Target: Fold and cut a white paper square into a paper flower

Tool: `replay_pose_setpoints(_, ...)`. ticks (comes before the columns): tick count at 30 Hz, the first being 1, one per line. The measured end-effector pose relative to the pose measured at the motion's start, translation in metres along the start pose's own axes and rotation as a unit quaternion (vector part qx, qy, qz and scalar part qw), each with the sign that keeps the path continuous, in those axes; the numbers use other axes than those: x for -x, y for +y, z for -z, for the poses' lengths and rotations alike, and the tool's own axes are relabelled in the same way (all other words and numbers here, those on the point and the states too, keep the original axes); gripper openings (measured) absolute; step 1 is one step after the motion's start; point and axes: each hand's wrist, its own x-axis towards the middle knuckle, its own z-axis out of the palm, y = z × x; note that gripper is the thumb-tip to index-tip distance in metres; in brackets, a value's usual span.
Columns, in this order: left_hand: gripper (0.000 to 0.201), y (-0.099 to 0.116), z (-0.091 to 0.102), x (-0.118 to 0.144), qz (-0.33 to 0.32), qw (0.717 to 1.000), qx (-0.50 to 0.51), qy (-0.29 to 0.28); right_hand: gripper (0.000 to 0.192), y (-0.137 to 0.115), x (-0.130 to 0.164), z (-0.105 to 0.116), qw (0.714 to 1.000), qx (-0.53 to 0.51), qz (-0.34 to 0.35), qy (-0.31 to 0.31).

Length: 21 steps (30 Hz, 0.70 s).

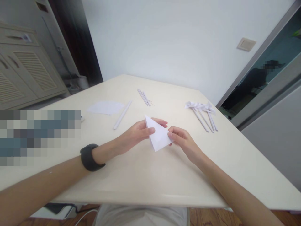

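I see a folded piece of paper (161,138) held up over the table (141,180), the left hand (138,131) pinching its left side, thumb on top, the right hand (180,137) gripping its right corner. Beyond the left hand lies a paper tube (122,115) beside loose sheets (104,107); thinner tubes (143,97) lie farther back, and paper sticks (201,120) with folded heads off right.

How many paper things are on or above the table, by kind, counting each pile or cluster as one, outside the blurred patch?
Folded paper: 1
Pile of flat sheets: 1
Single rolled tube: 1
Cluster of thin rolls: 1
Cluster of sticks with folded tops: 1
Total: 5
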Motion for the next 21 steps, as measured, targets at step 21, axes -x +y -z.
replay_pose_setpoints(21, 0.036, -0.001, 0.001, -0.001, -0.028, 0.999, -0.014, -0.017, 0.026, 0.000, 0.002, 0.002, 0.991, -0.112, -0.042, -0.062)
